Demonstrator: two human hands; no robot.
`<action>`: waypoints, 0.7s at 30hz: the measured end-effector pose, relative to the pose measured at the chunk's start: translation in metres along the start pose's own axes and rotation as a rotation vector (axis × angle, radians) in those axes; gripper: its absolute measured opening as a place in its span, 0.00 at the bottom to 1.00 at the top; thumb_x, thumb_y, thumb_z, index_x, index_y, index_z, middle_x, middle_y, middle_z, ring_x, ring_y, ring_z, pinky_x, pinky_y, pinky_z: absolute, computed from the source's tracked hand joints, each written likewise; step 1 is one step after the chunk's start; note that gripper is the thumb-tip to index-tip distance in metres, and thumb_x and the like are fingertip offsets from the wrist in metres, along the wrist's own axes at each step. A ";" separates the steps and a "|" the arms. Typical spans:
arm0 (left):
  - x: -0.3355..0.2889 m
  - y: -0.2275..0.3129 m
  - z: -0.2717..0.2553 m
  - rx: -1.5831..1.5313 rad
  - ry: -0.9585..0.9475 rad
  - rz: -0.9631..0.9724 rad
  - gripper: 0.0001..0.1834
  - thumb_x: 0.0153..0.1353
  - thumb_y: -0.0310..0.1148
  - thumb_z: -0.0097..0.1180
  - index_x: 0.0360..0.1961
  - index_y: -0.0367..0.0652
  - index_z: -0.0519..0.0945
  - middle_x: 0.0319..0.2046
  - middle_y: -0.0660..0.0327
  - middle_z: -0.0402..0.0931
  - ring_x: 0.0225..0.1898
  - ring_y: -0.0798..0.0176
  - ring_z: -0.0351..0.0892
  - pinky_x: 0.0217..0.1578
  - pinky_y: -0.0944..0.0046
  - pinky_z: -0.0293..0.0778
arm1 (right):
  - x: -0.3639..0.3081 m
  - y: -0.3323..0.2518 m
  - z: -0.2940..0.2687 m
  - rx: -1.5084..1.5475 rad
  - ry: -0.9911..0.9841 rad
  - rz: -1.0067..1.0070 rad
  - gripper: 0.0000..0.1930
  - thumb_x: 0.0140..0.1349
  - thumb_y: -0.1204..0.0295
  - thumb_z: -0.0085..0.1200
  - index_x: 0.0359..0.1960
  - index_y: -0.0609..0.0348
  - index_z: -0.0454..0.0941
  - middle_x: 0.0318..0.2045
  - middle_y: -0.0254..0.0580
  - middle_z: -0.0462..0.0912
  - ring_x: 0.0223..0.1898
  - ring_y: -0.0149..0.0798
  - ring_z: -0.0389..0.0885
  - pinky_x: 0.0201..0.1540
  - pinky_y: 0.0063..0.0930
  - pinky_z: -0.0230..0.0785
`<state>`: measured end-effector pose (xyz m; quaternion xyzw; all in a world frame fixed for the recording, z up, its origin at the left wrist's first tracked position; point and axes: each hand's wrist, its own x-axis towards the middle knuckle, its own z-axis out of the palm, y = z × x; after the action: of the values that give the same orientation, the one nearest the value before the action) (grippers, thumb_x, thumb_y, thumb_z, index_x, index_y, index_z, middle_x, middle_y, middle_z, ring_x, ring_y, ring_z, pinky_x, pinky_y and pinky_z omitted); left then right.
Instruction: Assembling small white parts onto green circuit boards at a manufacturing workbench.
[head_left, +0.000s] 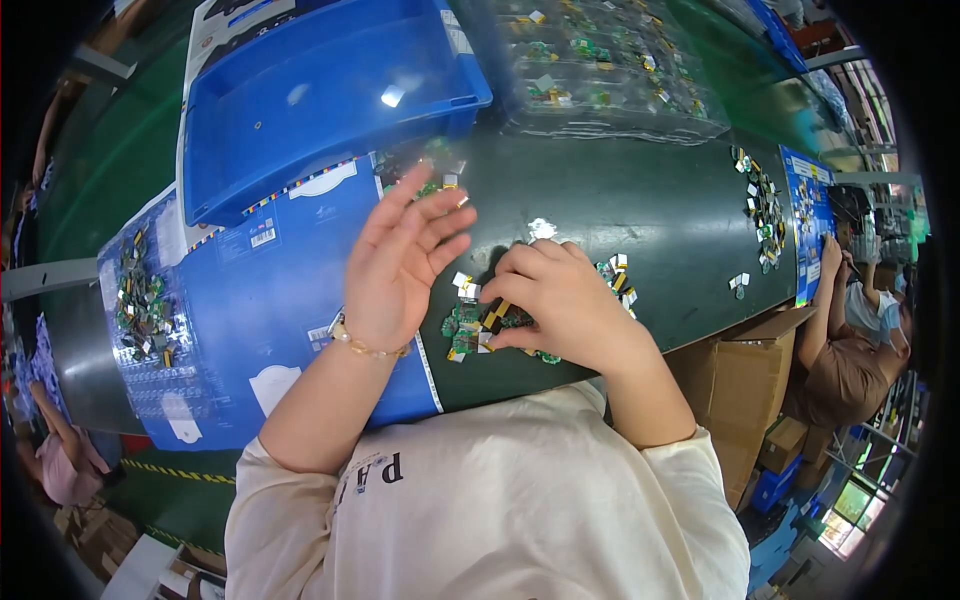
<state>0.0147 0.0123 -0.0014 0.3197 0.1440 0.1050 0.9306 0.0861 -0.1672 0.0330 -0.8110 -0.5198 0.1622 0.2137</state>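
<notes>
A dark green worktop [690,200] is bordered by a busy workroom. At its near edge, a loose heap of small green circuit boards [462,325], with white and yellow-black parts among them, is partly covered by the right hand [565,300]. Its fingers are curled and its thumb is brought close to them; whether a board is pinched between them cannot be told. By such narrow fingers, neighbouring pieces could be dragged along if parts are tangled, and thin parts could be bent if pressed from above. From the heap's near side, boards might be pushed off the edge by a careless sweep.

The left hand [400,245] is held palm up over a blue printed sheet [300,240], fingers loosely spread, with nothing seen in the palm. Just beyond its fingertips more boards [450,181] are seen, blurred; contact cannot be confirmed. They could be scattered if brushed by the fingers.

Farther off, a blue bin [470,100] and stacked clear trays [615,120] holding boards are placed. If bumped, the stack could be shifted.
</notes>
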 end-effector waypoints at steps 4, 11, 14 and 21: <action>-0.002 -0.003 -0.006 0.127 -0.094 -0.108 0.18 0.66 0.34 0.40 0.54 0.38 0.66 0.40 0.54 0.75 0.41 0.61 0.76 0.43 0.64 0.72 | -0.002 0.010 0.000 0.032 0.031 -0.036 0.14 0.39 0.66 0.65 0.31 0.49 0.78 0.31 0.31 0.74 0.36 0.38 0.73 0.39 0.33 0.65; -0.004 -0.004 0.002 0.277 -0.059 -0.149 0.13 0.66 0.34 0.41 0.46 0.38 0.72 0.35 0.57 0.77 0.36 0.66 0.76 0.37 0.68 0.72 | -0.004 0.014 0.001 0.057 0.098 -0.015 0.07 0.45 0.72 0.61 0.28 0.52 0.80 0.27 0.34 0.77 0.31 0.39 0.75 0.35 0.31 0.67; -0.005 -0.008 -0.006 0.311 -0.185 -0.193 0.11 0.66 0.34 0.43 0.37 0.38 0.75 0.30 0.59 0.77 0.31 0.69 0.76 0.34 0.70 0.72 | -0.006 0.013 -0.003 0.260 0.206 -0.070 0.06 0.46 0.73 0.60 0.28 0.54 0.81 0.26 0.36 0.78 0.30 0.40 0.75 0.35 0.31 0.67; -0.011 -0.015 0.002 0.533 -0.302 -0.237 0.11 0.64 0.35 0.48 0.30 0.38 0.75 0.24 0.63 0.77 0.25 0.73 0.75 0.28 0.74 0.72 | -0.003 0.004 -0.001 0.713 0.306 0.214 0.19 0.47 0.77 0.63 0.43 0.57 0.75 0.26 0.31 0.79 0.26 0.29 0.73 0.32 0.23 0.65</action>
<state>0.0062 -0.0034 -0.0067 0.5449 0.0630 -0.0940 0.8308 0.0885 -0.1719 0.0325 -0.7504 -0.3056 0.2312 0.5386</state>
